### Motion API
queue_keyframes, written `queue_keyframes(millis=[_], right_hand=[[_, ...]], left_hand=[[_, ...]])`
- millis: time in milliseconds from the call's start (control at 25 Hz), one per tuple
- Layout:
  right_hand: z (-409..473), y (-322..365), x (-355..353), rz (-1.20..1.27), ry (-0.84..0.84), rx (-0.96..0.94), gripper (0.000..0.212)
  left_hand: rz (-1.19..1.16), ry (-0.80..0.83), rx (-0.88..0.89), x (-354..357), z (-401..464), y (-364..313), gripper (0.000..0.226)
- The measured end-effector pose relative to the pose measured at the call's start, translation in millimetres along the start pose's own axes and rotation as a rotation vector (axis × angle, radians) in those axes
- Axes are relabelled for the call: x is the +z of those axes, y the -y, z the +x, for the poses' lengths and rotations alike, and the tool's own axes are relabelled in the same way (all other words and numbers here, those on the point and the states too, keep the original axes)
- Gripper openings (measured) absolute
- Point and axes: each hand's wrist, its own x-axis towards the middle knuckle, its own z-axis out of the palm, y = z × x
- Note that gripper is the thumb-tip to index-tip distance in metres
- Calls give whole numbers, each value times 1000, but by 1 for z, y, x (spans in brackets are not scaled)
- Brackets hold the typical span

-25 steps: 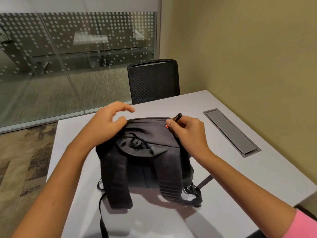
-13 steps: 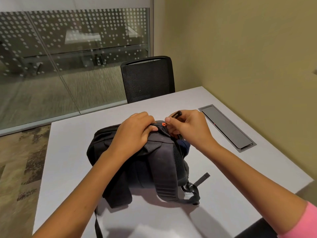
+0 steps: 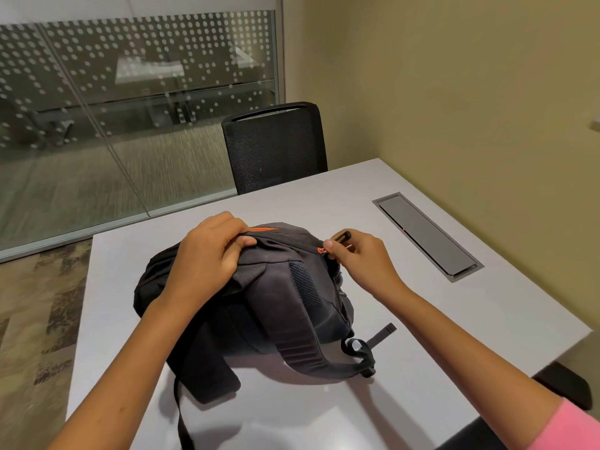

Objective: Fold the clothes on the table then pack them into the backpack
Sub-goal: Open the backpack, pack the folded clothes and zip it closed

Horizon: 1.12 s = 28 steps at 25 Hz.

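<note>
Backpack (image 3: 259,300) fabric, dark with orange trim, lay under both my hands on the grey surface (image 3: 422,303), its padded straps (image 3: 298,336) facing up and trailing back toward my forearms. Beyond my hands a black mesh chair (image 3: 276,147) stood pushed against the far edge of the surface, and off past my right hand a long grey cable hatch (image 3: 428,237) sat flush in the top, well apart from the bag. My left hand (image 3: 211,258) was closed over the top edge of the backpack, fingers curled down over the seam just beside an orange strip (image 3: 263,228), thumb pressed along the fabric. My right hand (image 3: 360,258) was pinched shut on the black zipper pull (image 3: 342,237) at the bag's upper right corner, thumb and forefinger meeting next to a small orange tab (image 3: 321,251). A loose strap end (image 3: 383,334) stuck out onto the surface below my right wrist. Pink sleeve (image 3: 574,430) showed at my right elbow.
</note>
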Motion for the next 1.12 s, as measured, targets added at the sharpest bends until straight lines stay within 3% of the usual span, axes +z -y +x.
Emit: queue_keyframes(millis=[120, 200, 320, 600, 800, 1000, 1120], right_hand=[[-9, 0, 6, 109, 108, -98, 5], [-18, -11, 11, 173, 73, -101, 18], [-40, -27, 26, 266, -107, -46, 26], [-63, -28, 65, 181, -1, -173, 53], [-60, -20, 76, 133, 64, -235, 45], [-56, -16, 70, 153, -5, -86, 21], [-56, -11, 61, 124, 103, -98, 19]], left_hand=[[-12, -43, -56, -8, -5, 12, 14], [-2, -66, -88, -13, -8, 20, 11], [14, -84, -137, -18, -13, 30, 7], [19, -109, -154, -15, -19, 30, 7], [0, -112, -161, -13, -26, 27, 6], [-5, -97, -159, -16, -31, 25, 8], [3, -104, -178, -16, -33, 24, 10]])
